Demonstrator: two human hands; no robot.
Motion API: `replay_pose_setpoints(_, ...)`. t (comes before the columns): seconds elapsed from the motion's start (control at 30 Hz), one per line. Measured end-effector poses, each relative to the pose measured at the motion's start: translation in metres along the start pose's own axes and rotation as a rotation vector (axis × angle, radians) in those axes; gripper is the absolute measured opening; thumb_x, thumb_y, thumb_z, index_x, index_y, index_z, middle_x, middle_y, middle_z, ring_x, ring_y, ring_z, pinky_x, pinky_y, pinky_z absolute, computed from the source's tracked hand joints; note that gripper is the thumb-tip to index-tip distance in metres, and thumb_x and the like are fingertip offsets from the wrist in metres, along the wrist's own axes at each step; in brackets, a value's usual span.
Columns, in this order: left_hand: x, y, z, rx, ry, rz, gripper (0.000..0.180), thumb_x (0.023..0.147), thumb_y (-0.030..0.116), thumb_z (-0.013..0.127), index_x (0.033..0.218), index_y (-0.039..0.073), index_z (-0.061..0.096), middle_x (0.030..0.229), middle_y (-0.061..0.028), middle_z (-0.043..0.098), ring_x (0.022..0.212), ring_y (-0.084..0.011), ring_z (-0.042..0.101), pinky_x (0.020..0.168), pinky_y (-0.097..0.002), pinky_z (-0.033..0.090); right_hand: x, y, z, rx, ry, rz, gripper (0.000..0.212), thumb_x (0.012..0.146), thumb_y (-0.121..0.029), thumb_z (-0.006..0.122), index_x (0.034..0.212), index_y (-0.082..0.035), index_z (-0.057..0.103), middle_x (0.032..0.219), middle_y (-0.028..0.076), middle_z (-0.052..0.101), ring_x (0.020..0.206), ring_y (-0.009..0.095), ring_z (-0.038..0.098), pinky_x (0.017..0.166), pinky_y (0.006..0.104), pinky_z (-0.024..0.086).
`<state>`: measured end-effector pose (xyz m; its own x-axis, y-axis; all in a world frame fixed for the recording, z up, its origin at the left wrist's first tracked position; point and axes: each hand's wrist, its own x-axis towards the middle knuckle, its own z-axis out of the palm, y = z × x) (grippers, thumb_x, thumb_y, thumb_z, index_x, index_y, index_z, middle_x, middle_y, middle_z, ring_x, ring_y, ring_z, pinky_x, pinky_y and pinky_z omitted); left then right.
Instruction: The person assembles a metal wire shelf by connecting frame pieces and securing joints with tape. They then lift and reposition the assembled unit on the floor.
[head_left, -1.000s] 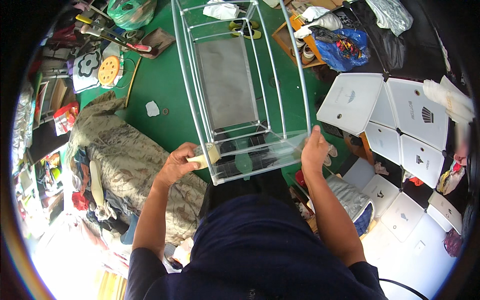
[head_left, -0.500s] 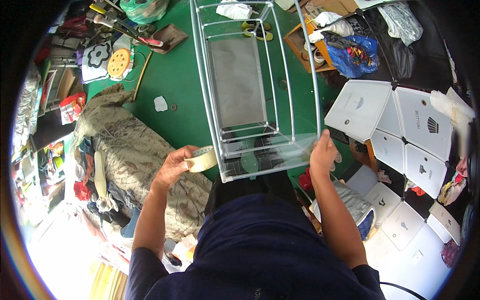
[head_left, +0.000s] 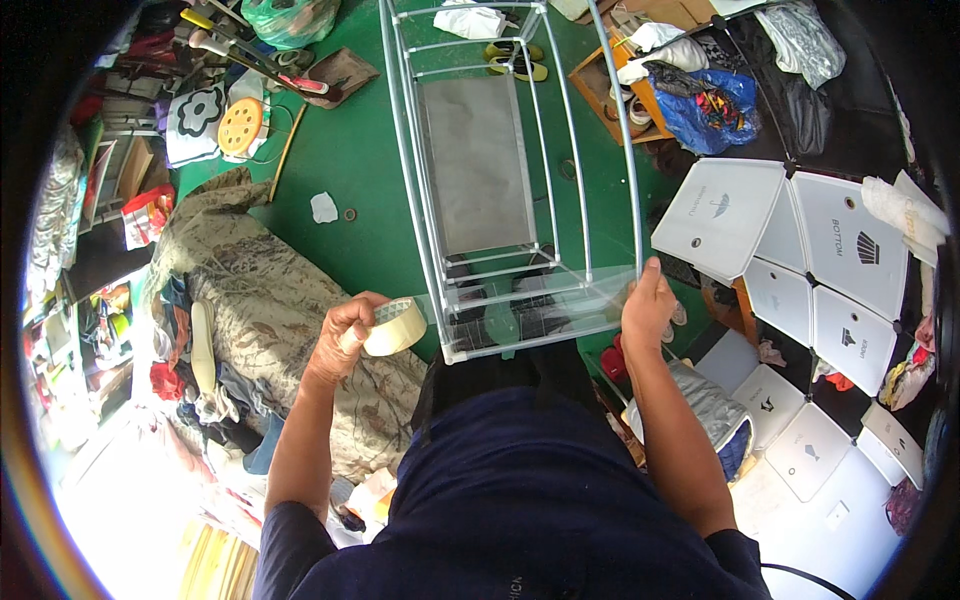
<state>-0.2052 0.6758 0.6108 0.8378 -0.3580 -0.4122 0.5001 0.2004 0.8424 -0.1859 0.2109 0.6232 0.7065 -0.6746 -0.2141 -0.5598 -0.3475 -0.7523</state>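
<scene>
My left hand [head_left: 343, 337] is closed on a wide roll of clear tape [head_left: 398, 329], left of a rack's near end. A see-through strip of tape [head_left: 585, 290] runs from the roll across that end toward my right hand [head_left: 648, 310]. The rack [head_left: 634, 170] is a frame of thin grey-white tubes with white joints, and a grey fabric panel [head_left: 475, 165] sits inside it. My right hand is closed round the near right corner of the rack, with the thumb up along the tube. Whether its fingers also press the tape end, I cannot tell.
A camouflage cloth [head_left: 270, 300] covers a bulky heap at left. White-panelled storage cubes [head_left: 720, 215] stand close at right. On the green floor [head_left: 350, 130] lie a dustpan [head_left: 340, 77], a scrap of white paper [head_left: 323, 208] and dark-and-yellow shoes [head_left: 520, 65] beyond the rack.
My left hand has turned the tape roll and shifted it slightly left and down, so more strip shows between roll and rack. My right hand and the rack have hardly moved.
</scene>
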Motion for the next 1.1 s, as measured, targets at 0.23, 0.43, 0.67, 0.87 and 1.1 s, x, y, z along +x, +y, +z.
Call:
replay_pose_setpoints(0.23,-0.005,0.014,0.005,0.11,0.007,0.043,0.074,0.081,0.078,0.078,0.076,0.008,0.052,0.115,-0.0112,0.066,0.102,-0.0187,0.06,0.09,-0.0346,0.049,0.002,0.005,0.0,0.019,-0.006,-0.009,0.055,0.114,-0.041,0.052,0.071,-0.008,0.056,0.063,-0.006,0.045,0.056,0.006,0.037,0.053,0.0296,0.028)
replay_pose_setpoints(0.43,-0.005,0.024,0.007,0.162,0.012,0.042,0.078,0.079,0.08,0.077,0.074,0.007,0.05,0.113,-0.0123,0.066,0.101,-0.02,0.06,0.09,-0.0354,0.049,-0.001,-0.002,0.0,-0.014,0.005,-0.031,0.055,0.114,-0.041,0.052,0.071,-0.007,0.055,0.062,-0.005,0.044,0.056,0.007,0.037,0.052,0.0306,0.028)
replay_pose_setpoints(0.67,-0.009,0.031,0.01,0.179,0.019,0.052,0.079,0.078,0.08,0.078,0.074,0.007,0.049,0.112,-0.0123,0.066,0.1,-0.0199,0.06,0.09,-0.0354,0.049,-0.005,-0.009,0.0,-0.013,0.009,-0.019,0.057,0.114,-0.041,0.05,0.071,-0.004,0.053,0.061,-0.001,0.044,0.058,0.01,0.038,0.054,0.0344,0.031)
replay_pose_setpoints(0.87,-0.01,0.036,0.012,0.189,0.03,0.05,0.078,0.079,0.079,0.079,0.074,0.007,0.05,0.111,-0.011,0.065,0.1,-0.0194,0.059,0.09,-0.0352,0.048,-0.004,-0.007,-0.001,-0.02,-0.003,-0.017,0.061,0.113,-0.042,0.049,0.069,0.0,0.048,0.06,0.005,0.041,0.059,0.016,0.039,0.057,0.0412,0.034)
replay_pose_setpoints(1.1,-0.01,0.037,0.014,0.181,0.05,0.046,0.076,0.08,0.079,0.077,0.077,0.006,0.053,0.11,-0.0102,0.065,0.098,-0.0176,0.059,0.087,-0.0339,0.048,-0.006,-0.01,0.0,-0.011,0.004,-0.024,0.061,0.113,-0.042,0.049,0.069,0.0,0.049,0.058,0.005,0.04,0.057,0.017,0.039,0.055,0.0417,0.034)
